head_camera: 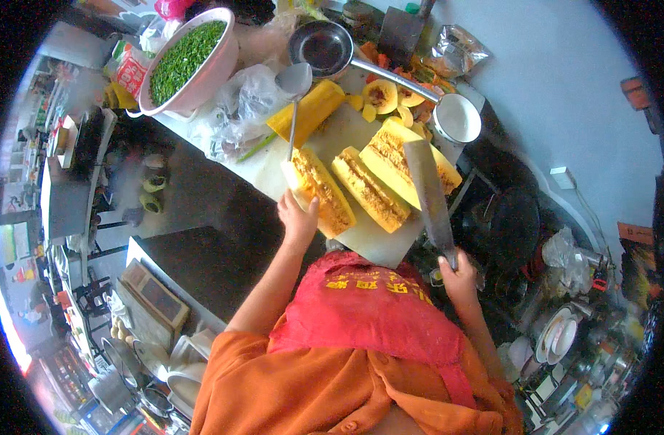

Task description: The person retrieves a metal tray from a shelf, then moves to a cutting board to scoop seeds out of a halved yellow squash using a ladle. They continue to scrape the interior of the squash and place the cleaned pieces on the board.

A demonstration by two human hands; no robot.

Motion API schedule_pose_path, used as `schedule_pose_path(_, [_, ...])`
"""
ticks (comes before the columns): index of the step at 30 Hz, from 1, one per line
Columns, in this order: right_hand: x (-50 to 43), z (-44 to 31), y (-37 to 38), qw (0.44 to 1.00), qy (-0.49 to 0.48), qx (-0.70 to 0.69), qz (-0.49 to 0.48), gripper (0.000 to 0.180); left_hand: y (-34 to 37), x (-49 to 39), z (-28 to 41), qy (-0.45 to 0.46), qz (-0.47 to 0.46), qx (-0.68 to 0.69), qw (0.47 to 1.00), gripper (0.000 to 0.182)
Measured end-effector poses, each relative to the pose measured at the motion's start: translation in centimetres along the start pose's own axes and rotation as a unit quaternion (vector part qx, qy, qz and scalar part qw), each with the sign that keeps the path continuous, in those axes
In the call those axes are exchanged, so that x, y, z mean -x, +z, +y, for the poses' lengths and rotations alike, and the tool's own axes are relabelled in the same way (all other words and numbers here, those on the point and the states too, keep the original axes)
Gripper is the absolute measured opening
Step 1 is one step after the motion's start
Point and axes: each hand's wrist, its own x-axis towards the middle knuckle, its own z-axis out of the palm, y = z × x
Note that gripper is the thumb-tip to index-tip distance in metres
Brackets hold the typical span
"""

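My left hand (299, 217) grips the near left side of a long pumpkin piece (327, 198), thumb on top and fingers along its outer side. The piece lies cut side up, its stringy core showing. In my right hand (459, 272) is the handle of a cleaver (430, 190); its broad blade points away from me, partly covering a wide pumpkin piece (389, 155). Between the hands lies a narrower pumpkin wedge (371, 190), also core up. These pieces rest on a pale cutting board (372, 239). Farther back is another pumpkin length (310, 111), skin up.
A ladle (295, 81) lies beside plastic bags (245, 109). Behind are a pink basin (231, 51) of chopped greens (185, 62), a long-handled pan (321, 49), pumpkin slices (381, 97) and a white enamel cup (457, 119). A dark wok (514, 220) stands right.
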Motion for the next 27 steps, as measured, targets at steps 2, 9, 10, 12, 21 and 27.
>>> schedule_pose_path(2, [0.7, 1.5, -0.7, 0.999, -0.006, -0.015, 0.037, 0.026, -1.4, 0.0, 3.1, 0.144, 0.091, -0.066, 0.983, 0.076])
schedule_pose_path(9, [0.1, 2.3, -2.6, 0.995, 0.068, -0.068, 0.03, 0.014, 1.3, -4.1, 14.8, -0.12, -0.361, 0.282, 0.881, 0.056])
schedule_pose_path(10, [0.0, 2.3, -2.6, 0.996, 0.049, -0.062, 0.037, 0.015, 3.0, -4.5, 14.9, -0.145, -0.343, 0.328, 0.868, 0.06])
schedule_pose_path(12, [0.0, 2.7, -2.5, 0.997, 0.014, -0.05, 0.05, 0.017, 4.8, -4.5, 14.5, -0.116, -0.318, 0.301, 0.892, 0.058])
schedule_pose_path(21, [-0.1, 6.3, -1.5, 0.996, 0.043, -0.067, 0.037, 0.023, 6.5, -5.0, 17.0, -0.163, -0.283, 0.387, 0.862, 0.07])
schedule_pose_path(27, [-0.7, 7.8, -0.7, 0.989, 0.052, -0.134, 0.031, 0.012, 10.1, -4.1, 18.5, -0.278, -0.244, 0.457, 0.809, 0.075])
